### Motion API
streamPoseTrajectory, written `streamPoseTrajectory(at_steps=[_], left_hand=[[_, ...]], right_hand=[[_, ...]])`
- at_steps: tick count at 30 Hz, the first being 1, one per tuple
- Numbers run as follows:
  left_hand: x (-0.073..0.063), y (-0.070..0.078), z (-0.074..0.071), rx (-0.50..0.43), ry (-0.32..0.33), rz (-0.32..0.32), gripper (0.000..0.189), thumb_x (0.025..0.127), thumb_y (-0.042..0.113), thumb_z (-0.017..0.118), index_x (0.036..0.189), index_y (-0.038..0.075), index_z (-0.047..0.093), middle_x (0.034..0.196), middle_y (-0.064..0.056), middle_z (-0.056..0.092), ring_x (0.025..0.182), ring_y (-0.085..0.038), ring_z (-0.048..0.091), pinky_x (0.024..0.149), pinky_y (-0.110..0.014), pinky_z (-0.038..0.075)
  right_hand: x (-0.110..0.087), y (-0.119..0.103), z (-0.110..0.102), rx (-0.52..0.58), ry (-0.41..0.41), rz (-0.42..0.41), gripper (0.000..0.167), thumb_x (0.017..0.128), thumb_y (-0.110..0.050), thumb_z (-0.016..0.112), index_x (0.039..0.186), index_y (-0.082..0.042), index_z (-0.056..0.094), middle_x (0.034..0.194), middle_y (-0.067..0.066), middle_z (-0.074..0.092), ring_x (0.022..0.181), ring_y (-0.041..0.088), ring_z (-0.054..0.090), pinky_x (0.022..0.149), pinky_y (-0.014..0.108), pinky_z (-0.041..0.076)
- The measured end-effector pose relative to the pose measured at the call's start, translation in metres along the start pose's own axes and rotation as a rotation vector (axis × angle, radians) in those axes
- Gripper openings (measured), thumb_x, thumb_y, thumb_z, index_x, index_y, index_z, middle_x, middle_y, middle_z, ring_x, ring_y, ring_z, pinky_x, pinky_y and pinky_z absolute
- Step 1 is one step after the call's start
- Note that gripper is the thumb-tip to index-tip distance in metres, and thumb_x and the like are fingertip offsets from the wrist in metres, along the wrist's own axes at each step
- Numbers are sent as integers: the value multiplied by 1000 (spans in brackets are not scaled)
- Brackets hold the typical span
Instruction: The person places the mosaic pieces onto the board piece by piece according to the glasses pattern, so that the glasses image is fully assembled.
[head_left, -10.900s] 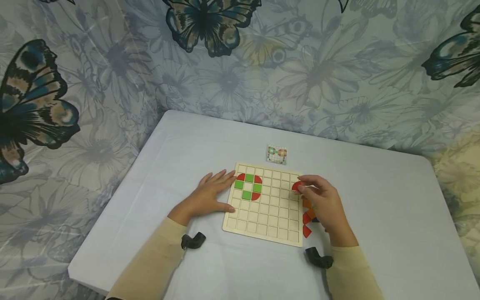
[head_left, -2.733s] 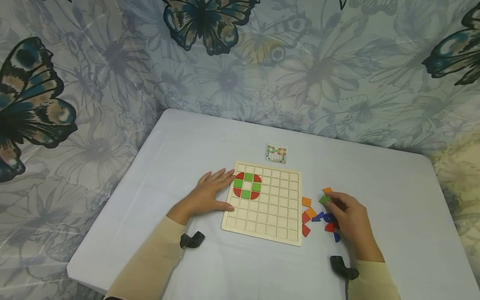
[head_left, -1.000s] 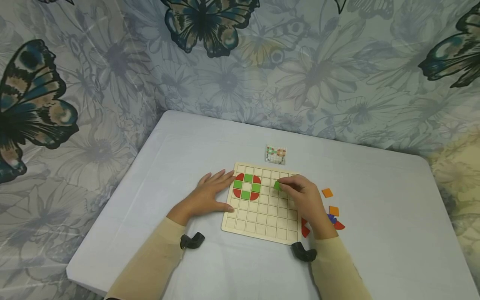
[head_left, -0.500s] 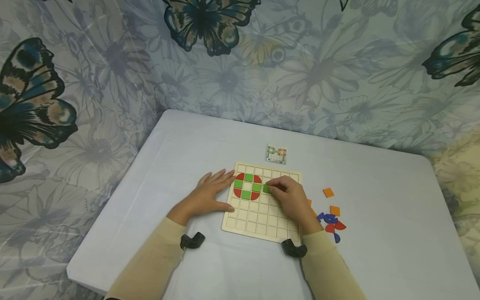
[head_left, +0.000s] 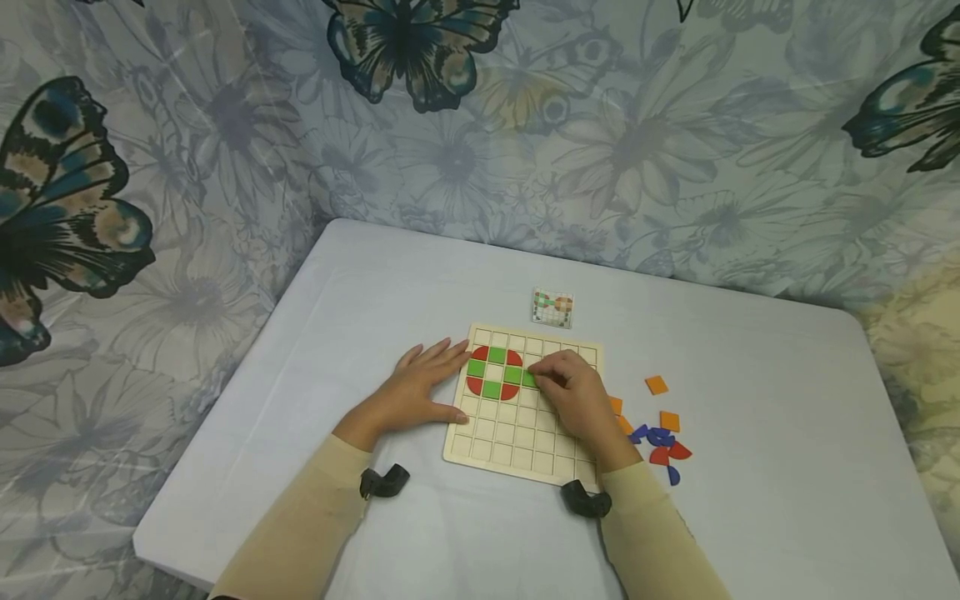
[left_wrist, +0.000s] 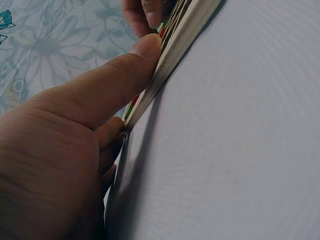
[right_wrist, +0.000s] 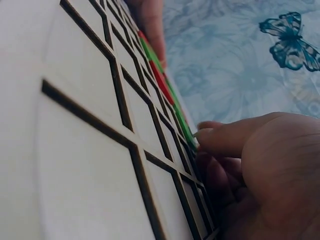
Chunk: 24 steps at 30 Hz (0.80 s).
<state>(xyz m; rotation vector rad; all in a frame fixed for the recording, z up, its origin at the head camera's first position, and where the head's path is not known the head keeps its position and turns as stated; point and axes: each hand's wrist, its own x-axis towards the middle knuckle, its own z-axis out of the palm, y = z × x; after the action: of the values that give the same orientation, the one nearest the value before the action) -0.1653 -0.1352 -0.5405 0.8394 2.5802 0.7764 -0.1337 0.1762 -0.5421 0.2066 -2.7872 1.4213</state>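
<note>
A pale wooden grid board (head_left: 517, 433) lies on the table. Set in its upper left cells is a ring of green squares and red quarter-circles (head_left: 511, 391) around one bare cell. My right hand (head_left: 581, 400) is over the board, thumb and fingertips pinching a green square tile (head_left: 529, 379) at the cell just right of the ring. In the right wrist view those fingertips are right at the green tile's edge. My left hand (head_left: 420, 393) lies spread against the board's left side, fingertips and thumb at its rim; its thumb (left_wrist: 145, 47) shows on the rim in the left wrist view.
A small pattern card (head_left: 552, 307) lies beyond the board. To the right are loose orange squares (head_left: 656, 385), several blue pieces (head_left: 660, 437) and red quarter-circles (head_left: 680, 451), some partly hidden by the right arm. A butterfly-print cloth (head_left: 465, 167) hangs behind the table.
The lower left red quarter-circle joined the ring. My right hand picked a green square from the pile and carried it left onto the board beside the ring. The left hand stayed put.
</note>
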Motion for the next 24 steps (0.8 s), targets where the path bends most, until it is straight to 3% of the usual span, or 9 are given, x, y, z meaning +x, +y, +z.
streamPoseTrajectory(at_steps=[6, 15, 19, 24], left_hand=[[0, -1, 1, -8, 6, 3, 109, 88, 60, 86, 174, 22, 31, 179, 13, 16, 165, -13, 2, 130, -49, -6], [-1, 1, 0, -9, 9, 8, 109, 89, 59, 86, 174, 21, 31, 179, 11, 18, 165, -15, 3, 130, -50, -5], [-1, 1, 0, -8, 8, 7, 108, 89, 59, 86, 174, 21, 31, 179, 12, 17, 165, -14, 3, 130, -49, -5], [0, 0, 1, 0, 8, 7, 108, 89, 60, 85, 174, 21, 31, 179, 12, 17, 165, -13, 2, 130, -49, -5]], right_hand=[[-1, 2, 0, 21, 5, 1, 20, 106, -10, 73, 125, -11, 79, 114, 3, 71, 95, 20, 65, 83, 43, 54], [-4, 1, -5, 215, 13, 34, 32, 111, -32, 68, 132, -9, 76, 114, 6, 73, 97, 24, 65, 83, 35, 54], [-6, -3, -14, 339, 0, 45, 44, 116, -38, 56, 139, -4, 70, 121, 12, 73, 103, 30, 68, 88, 33, 56], [-6, -2, -29, 487, 21, -1, 59, 120, -43, 38, 143, 6, 63, 125, 20, 69, 108, 36, 67, 90, 31, 57]])
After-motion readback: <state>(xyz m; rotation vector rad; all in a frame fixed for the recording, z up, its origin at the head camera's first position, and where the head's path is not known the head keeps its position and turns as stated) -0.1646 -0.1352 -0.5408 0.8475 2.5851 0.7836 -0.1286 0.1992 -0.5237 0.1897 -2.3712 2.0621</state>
